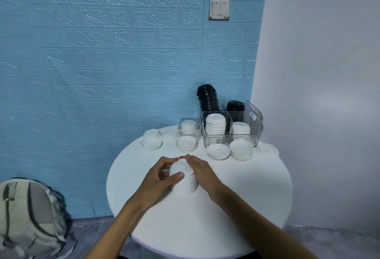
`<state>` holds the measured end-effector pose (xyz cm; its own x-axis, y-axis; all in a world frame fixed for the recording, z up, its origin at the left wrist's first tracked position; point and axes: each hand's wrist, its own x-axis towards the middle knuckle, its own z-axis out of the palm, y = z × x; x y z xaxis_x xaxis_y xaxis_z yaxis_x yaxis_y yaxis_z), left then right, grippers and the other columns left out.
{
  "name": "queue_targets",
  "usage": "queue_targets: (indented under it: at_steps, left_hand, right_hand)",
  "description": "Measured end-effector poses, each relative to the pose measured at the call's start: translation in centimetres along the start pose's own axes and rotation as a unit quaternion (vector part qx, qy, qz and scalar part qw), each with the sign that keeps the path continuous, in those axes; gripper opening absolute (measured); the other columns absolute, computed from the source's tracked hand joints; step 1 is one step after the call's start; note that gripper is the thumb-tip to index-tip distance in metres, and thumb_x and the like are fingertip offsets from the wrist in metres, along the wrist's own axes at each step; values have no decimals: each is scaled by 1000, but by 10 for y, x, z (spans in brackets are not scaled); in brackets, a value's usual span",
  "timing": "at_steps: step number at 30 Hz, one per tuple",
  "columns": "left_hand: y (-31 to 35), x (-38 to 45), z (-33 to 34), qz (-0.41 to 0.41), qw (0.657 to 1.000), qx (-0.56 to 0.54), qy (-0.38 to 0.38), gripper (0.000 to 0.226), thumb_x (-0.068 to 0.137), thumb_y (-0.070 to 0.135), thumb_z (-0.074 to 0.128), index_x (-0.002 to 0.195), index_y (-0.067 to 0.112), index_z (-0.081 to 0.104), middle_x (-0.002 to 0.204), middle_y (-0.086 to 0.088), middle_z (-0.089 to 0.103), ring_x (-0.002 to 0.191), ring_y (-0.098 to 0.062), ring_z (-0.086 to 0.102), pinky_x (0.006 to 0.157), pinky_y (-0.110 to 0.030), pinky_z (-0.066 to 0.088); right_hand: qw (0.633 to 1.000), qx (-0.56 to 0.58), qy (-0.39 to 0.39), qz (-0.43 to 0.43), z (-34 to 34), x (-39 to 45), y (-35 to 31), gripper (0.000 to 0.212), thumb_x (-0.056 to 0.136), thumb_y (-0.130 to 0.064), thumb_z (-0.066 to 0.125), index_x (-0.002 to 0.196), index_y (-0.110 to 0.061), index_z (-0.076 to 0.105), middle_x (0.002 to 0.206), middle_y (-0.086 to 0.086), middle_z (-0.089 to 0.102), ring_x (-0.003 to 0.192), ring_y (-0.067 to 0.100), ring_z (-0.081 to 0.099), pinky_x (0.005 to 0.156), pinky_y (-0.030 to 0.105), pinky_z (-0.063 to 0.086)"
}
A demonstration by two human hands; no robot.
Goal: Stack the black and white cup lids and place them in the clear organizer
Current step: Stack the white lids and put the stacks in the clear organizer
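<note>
Cupping a tall stack of white lids (185, 176) mid-table (205, 228), the left hand (158, 180) and right hand (200, 171) curl round it, fingertips meeting. Beyond lie loose lid piles (241, 149), then the clear organizer (249, 124) holding black lids (208, 98).

Bare round white table (236, 207) lies open around the hands; loose white plastic lid piles (241, 149) crowd the approach to the clear ribbed plastic organizer (251, 127).

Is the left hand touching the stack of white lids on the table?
Touching. The head view shows the left hand curled round the white lid stack, its thumb lying across the stack's side with no gap; the right hand cups the other side.
</note>
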<state>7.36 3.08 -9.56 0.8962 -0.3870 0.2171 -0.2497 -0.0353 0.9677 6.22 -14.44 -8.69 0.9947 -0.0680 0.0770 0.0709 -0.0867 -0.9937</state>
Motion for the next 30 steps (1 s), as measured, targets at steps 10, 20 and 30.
queue_targets:
  at_steps: [10, 20, 30]
  left_hand:
    - [-3, 3, -4, -18, 1000, -17, -19, 46, 77, 29, 78, 118, 14, 64, 120, 6, 73, 114, -19, 67, 86, -23, 53]
    - [-4, 0, 2, 30, 997, 72, -25, 49, 82, 43, 78, 129, 37, 65, 122, 8, 73, 113, -15, 69, 98, -36, 53]
    - [-1, 2, 4, 19, 999, 48, 8, 59, 67, 37, 94, 122, 32, 72, 121, 17, 73, 110, -11, 69, 97, -32, 54]
  right_hand:
    - [999, -53, 7, -7, 5, 14, 7, 25, 101, -13, 49, 89, -24, 68, 99, -3, 70, 98, 14, 61, 96, 29, 45]
    - [994, -102, -25, 32, 0, 15, 5, 27, 104, -21, 44, 110, -10, 67, 121, 10, 69, 114, 21, 59, 107, 36, 41]
    - [942, -116, 277, -152, -108, -25, -24, 19, 92, -28, 60, 79, -30, 74, 80, -10, 74, 81, 11, 68, 80, 33, 51]
